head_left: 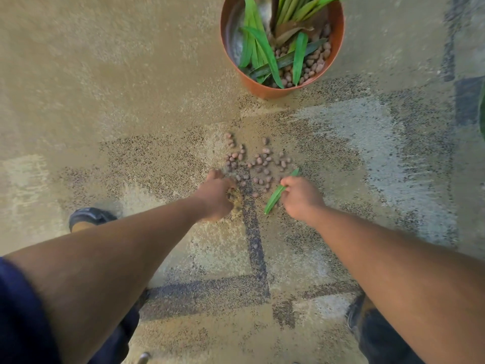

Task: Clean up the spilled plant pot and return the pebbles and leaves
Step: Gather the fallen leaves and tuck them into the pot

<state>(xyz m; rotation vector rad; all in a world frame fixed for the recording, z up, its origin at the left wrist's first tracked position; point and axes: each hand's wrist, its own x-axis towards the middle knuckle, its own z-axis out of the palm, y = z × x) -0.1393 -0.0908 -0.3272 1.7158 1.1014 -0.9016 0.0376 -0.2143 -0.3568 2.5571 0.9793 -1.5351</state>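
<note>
Nowhere legible writing: pot [265, 90], pebbles [252, 164].

1. One round terracotta-orange plastic plant pot [265, 91] stands upright on the carpet.
2. One loose, long narrow green leaf [278, 193] lies outside the pot, held in the right hand [301, 197].
3. Several more long green leaves [299, 57] lie inside the pot, at least five; they overlap, so the exact count cannot be told.
4. Small rounded brownish-pink clay pebbles [258, 161] lie scattered on the carpet, roughly fifty; too many and too blurred for an exact count.
5. More such pebbles sit in the pot, uncountable.
6. Two bare hands show, including the left hand [215, 193].
7. Two dark shoes [90, 216] are in view.
</note>
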